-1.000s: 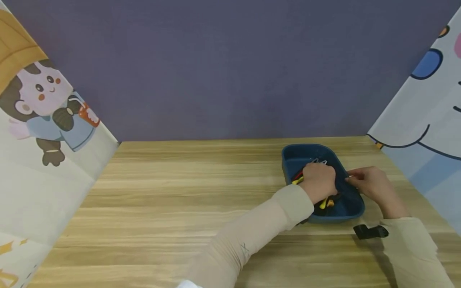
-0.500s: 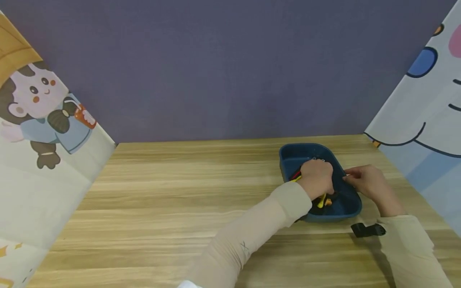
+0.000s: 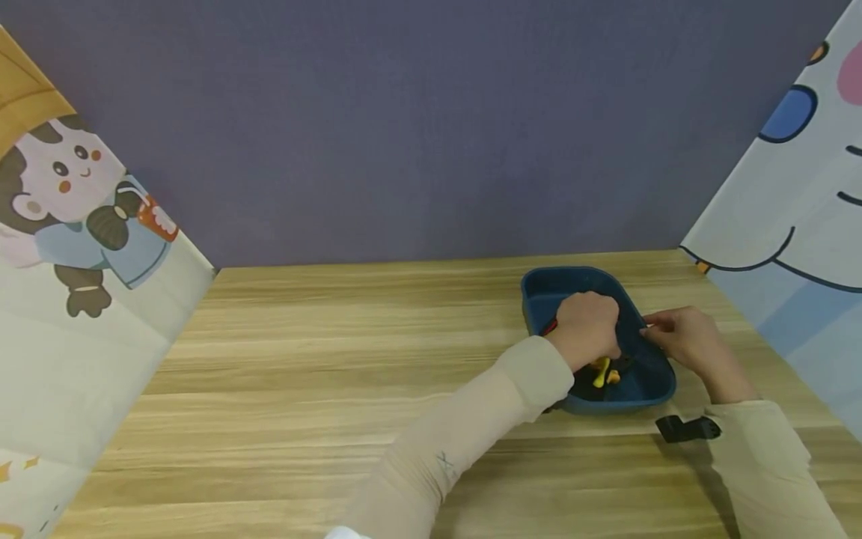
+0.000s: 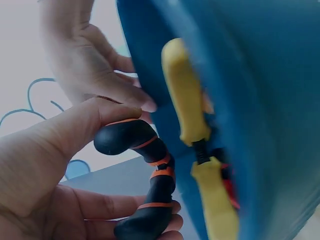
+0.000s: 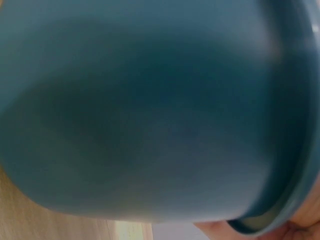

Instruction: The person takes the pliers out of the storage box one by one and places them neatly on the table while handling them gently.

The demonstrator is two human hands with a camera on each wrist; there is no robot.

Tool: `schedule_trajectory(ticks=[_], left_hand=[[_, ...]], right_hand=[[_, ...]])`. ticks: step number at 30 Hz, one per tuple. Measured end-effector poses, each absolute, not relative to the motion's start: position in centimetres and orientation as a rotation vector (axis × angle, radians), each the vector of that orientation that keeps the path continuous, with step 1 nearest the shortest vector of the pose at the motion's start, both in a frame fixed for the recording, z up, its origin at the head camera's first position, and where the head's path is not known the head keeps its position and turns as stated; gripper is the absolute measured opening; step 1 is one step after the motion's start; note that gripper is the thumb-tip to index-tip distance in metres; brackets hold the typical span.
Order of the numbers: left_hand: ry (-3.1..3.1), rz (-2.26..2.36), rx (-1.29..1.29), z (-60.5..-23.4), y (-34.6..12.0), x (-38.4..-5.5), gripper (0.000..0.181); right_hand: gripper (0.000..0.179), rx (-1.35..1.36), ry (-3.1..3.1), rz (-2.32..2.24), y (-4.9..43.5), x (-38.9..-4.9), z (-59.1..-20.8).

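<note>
My left hand (image 3: 587, 326) reaches down into the dark blue bin (image 3: 649, 385). In the left wrist view, its thumb and fingers hold a pair of pliers by black handles (image 4: 159, 190) with orange stripes; the pliers' jaws cannot be seen. Beside them in the bin lies a tool with yellow handles (image 4: 182, 90), and something red (image 4: 230, 187) shows behind it. My right hand (image 3: 687, 337) pinches the bin's right rim between thumb and fingers. The right wrist view is mostly filled by the bin's outer wall (image 5: 150, 125).
The bin stands on a wooden table (image 3: 303, 389), towards its right side. A dark wall panel (image 3: 431, 135) rises behind the table. Printed cartoon panels flank it left and right. A black strap piece (image 3: 687, 429) sits by my right sleeve.
My left hand has shifted slightly up and left inside the bin, covering the yellow part to its left. My right hand keeps its hold on the rim.
</note>
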State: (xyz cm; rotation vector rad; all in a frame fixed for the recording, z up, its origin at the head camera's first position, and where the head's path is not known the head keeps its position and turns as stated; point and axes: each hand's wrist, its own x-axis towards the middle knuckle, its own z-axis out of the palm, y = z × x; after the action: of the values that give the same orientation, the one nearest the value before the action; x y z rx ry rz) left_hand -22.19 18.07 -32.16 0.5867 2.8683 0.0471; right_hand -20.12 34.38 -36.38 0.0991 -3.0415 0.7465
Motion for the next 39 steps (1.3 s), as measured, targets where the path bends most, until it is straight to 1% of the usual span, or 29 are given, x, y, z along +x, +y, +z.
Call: schedule_trajectory(ticks=[8, 13, 22, 26, 34, 39], left_hand=[[2.905, 0.137, 0.705, -31.0, 16.1, -21.7, 0.027], [2.929, 0.195, 0.723, -30.4, 14.2, -21.6, 0.025], [2.964, 0.315, 0.794, -29.9, 10.7, -21.6, 0.033], [2.982, 0.327, 0.799, -30.1, 9.8, -21.6, 0.034], [2.970, 0.322, 0.721, -30.6, 8.3, -21.7, 0.038], [2.954, 0.316, 0.656, -31.1, 7.5, -21.8, 0.035]], right_hand=[[0.035, 0.083, -3.036, 0.757, 34.3, -20.2, -36.4], [0.034, 0.107, -3.023, 0.740, 34.3, -20.3, -36.3], [0.033, 0.125, -3.019, 0.715, 34.3, -20.5, -36.2], [0.033, 0.118, -3.023, 0.703, 34.5, -20.4, -36.1], [0.034, 0.111, -3.026, 0.713, 34.5, -20.3, -36.2], [0.034, 0.093, -3.043, 0.725, 34.5, -20.3, -36.2]])
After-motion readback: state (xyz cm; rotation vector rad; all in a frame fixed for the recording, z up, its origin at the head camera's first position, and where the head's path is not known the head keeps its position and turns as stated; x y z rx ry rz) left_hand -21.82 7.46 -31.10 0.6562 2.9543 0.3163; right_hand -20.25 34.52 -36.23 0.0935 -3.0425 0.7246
